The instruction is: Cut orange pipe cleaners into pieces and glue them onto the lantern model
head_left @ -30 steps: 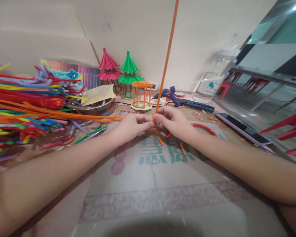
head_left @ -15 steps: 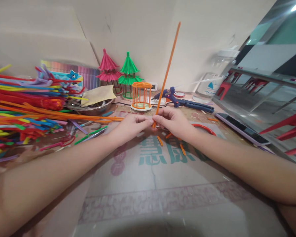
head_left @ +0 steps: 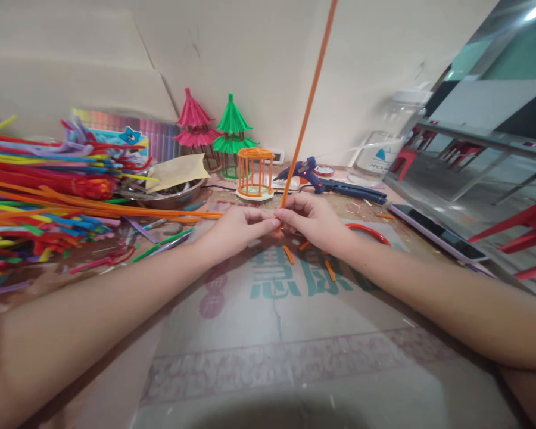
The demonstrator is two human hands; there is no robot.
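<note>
Both hands meet over the middle of the table, fingertips pressed together on the lower end of a long orange pipe cleaner (head_left: pixel 310 101). It rises up, leaning right, past the top edge of the view. My left hand (head_left: pixel 245 226) is closed on its bottom end, and my right hand (head_left: pixel 308 217) pinches it from the other side. Just behind stands a small orange pipe-cleaner cage (head_left: pixel 256 173) on a white base. Short orange pieces (head_left: pixel 288 254) lie below the hands. Red-handled scissors (head_left: pixel 370 232) lie partly hidden behind my right hand and forearm.
Bundles of coloured pipe cleaners (head_left: pixel 49 185) fill the left side. A pink tower (head_left: pixel 196 122) and a green tower (head_left: pixel 232 128) stand at the wall. A blue glue gun (head_left: pixel 310 173), pliers (head_left: pixel 357 192), a clear jug (head_left: pixel 379 149) and a phone (head_left: pixel 438 232) lie to the right.
The orange pipe cleaner now reaches higher, its top end passing out of view, and appears closer. Both hands keep nearly the same place and grip.
</note>
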